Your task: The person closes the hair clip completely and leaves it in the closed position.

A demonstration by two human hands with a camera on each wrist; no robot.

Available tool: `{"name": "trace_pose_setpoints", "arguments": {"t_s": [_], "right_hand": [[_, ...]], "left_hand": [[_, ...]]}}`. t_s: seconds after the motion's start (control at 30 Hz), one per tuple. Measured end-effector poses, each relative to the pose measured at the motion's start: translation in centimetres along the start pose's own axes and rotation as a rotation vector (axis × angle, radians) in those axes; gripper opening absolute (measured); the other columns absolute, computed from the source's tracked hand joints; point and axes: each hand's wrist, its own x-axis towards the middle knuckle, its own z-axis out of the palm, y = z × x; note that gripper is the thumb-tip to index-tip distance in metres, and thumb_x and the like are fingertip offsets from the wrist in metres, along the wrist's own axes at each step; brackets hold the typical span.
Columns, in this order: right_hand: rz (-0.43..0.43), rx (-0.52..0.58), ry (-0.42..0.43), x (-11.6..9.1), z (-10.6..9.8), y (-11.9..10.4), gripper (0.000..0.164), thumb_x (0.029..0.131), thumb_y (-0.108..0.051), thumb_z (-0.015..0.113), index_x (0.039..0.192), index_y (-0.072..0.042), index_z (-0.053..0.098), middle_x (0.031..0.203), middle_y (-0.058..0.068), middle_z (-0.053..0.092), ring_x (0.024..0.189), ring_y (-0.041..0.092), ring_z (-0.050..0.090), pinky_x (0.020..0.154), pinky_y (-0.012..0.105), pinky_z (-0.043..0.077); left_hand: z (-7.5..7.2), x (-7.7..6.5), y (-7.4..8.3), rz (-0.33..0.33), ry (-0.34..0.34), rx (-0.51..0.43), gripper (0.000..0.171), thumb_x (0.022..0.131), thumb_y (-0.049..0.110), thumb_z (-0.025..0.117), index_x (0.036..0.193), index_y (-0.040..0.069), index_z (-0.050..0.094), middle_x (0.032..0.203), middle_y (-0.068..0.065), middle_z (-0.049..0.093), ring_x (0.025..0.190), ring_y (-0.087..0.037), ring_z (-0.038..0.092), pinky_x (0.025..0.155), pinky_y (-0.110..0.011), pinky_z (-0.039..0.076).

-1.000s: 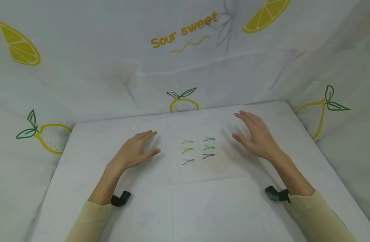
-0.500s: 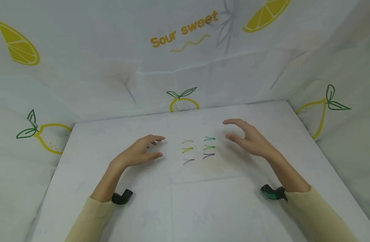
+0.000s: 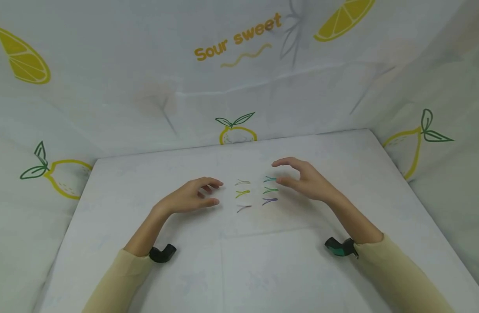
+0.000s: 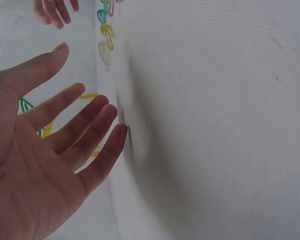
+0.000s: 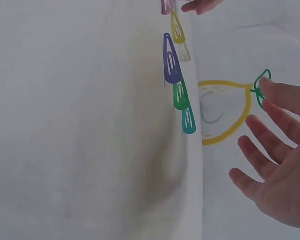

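Observation:
Several snap hair clips lie in two columns on the white table, their arms spread in a V. The left column has a cream clip [image 3: 242, 182], a yellow clip [image 3: 242, 194] and a pink clip [image 5: 168, 6]. In the right column are a teal clip [image 3: 269, 178], a green clip [image 3: 270, 190] and a purple clip [image 3: 269, 201]. My left hand [image 3: 192, 195] hovers left of the clips, fingers relaxed, holding nothing. Above and beside the teal clip is my right hand [image 3: 306, 179], its thumb tip overlapping that clip's end in the head view; the right wrist view shows it apart from the clips.
The white table [image 3: 239, 274] ends at a back edge against a hanging white cloth [image 3: 126, 113] printed with lemons and the words "Sour sweet". Black camera mounts [image 3: 163, 253] sit on both wrists, below beige sleeves [image 3: 118, 280].
Both hands have moved inward toward the clips, the right hand leftward and somewhat nearer, the left hand rightward. Their fingers have curved a little more. The clips have stayed in place.

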Motion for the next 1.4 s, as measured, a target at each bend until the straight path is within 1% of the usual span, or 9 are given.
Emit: {"name": "trace_pose_setpoints", "arguments": {"t_s": [0.17, 0.33, 0.53, 0.7, 0.9, 1.0, 1.13, 1.23, 1.4], "right_hand": [[-0.01, 0.017, -0.031, 0.7, 0.8, -0.3, 0.044, 0.103, -0.02, 0.075, 0.144, -0.007, 0.064, 0.152, 0.014, 0.065, 0.154, 0.038, 0.048, 0.127, 0.067, 0.032], [-0.015, 0.027, -0.052, 1.4, 1.5, -0.4, 0.044, 0.102, -0.017, 0.076, 0.143, -0.004, 0.065, 0.15, 0.015, 0.066, 0.154, 0.039, 0.049, 0.128, 0.065, 0.033], [-0.018, 0.03, -0.065, 2.1, 2.0, -0.8, 0.042, 0.101, -0.012, 0.077, 0.141, -0.003, 0.066, 0.148, 0.017, 0.068, 0.151, 0.039, 0.053, 0.128, 0.063, 0.035], [-0.012, 0.042, -0.087, 2.7, 2.5, -0.8, 0.041, 0.102, -0.012, 0.075, 0.14, -0.002, 0.066, 0.148, 0.018, 0.067, 0.15, 0.039, 0.054, 0.129, 0.064, 0.033], [-0.02, 0.068, -0.109, 3.5, 3.1, -0.9, 0.039, 0.102, -0.012, 0.075, 0.139, 0.0, 0.067, 0.146, 0.02, 0.068, 0.148, 0.039, 0.057, 0.13, 0.062, 0.034], [-0.029, 0.086, -0.13, 3.9, 3.5, -0.8, 0.039, 0.102, -0.012, 0.075, 0.138, 0.001, 0.067, 0.145, 0.021, 0.068, 0.146, 0.04, 0.058, 0.13, 0.062, 0.034], [-0.023, 0.097, -0.158, 4.5, 3.9, -0.7, 0.039, 0.103, -0.012, 0.074, 0.138, 0.001, 0.067, 0.146, 0.021, 0.068, 0.147, 0.039, 0.058, 0.13, 0.062, 0.033], [-0.01, 0.095, -0.165, 4.8, 4.2, -0.7, 0.038, 0.103, -0.012, 0.073, 0.137, 0.001, 0.068, 0.145, 0.021, 0.069, 0.146, 0.039, 0.059, 0.13, 0.061, 0.034], [0.029, 0.063, -0.165, 5.4, 4.6, -0.8, 0.036, 0.103, -0.013, 0.074, 0.136, 0.0, 0.069, 0.144, 0.018, 0.07, 0.144, 0.038, 0.059, 0.128, 0.06, 0.038]], "left_hand": [[0.5, 0.6, 0.2, 0.004, -0.005, -0.004, 0.055, 0.101, 0.025, 0.078, 0.15, 0.008, 0.06, 0.151, -0.009, 0.065, 0.133, -0.029, 0.065, 0.11, -0.046, 0.057], [0.9, 1.3, 0.4, -0.004, 0.005, -0.002, 0.051, 0.102, 0.023, 0.077, 0.148, 0.008, 0.062, 0.15, -0.009, 0.066, 0.131, -0.028, 0.066, 0.109, -0.044, 0.057], [1.1, 2.0, 0.5, -0.005, 0.026, 0.002, 0.046, 0.102, 0.021, 0.077, 0.144, 0.006, 0.064, 0.144, -0.01, 0.069, 0.125, -0.027, 0.068, 0.106, -0.041, 0.059], [1.5, 2.7, 0.2, -0.004, 0.05, -0.007, 0.043, 0.102, 0.022, 0.077, 0.14, 0.006, 0.066, 0.138, -0.01, 0.071, 0.119, -0.024, 0.069, 0.103, -0.039, 0.06], [1.7, 3.4, -0.1, -0.025, 0.062, -0.021, 0.042, 0.101, 0.021, 0.078, 0.138, 0.006, 0.068, 0.135, -0.01, 0.073, 0.116, -0.024, 0.07, 0.104, -0.042, 0.059], [1.7, 3.8, -0.1, -0.036, 0.056, -0.025, 0.043, 0.101, 0.021, 0.078, 0.139, 0.005, 0.067, 0.135, -0.011, 0.073, 0.116, -0.023, 0.07, 0.104, -0.041, 0.058], [1.6, 4.3, 0.0, -0.044, 0.038, -0.026, 0.046, 0.101, 0.022, 0.077, 0.141, 0.005, 0.065, 0.135, -0.01, 0.072, 0.115, -0.022, 0.069, 0.103, -0.038, 0.057], [1.6, 4.6, 0.1, -0.039, 0.034, -0.029, 0.045, 0.101, 0.02, 0.077, 0.142, 0.004, 0.065, 0.132, -0.011, 0.072, 0.113, -0.022, 0.069, 0.102, -0.036, 0.056], [1.7, 5.1, 0.0, -0.046, 0.072, -0.048, 0.04, 0.1, 0.015, 0.078, 0.137, 0.003, 0.069, 0.123, -0.013, 0.074, 0.103, -0.02, 0.068, 0.096, -0.032, 0.054]]}}
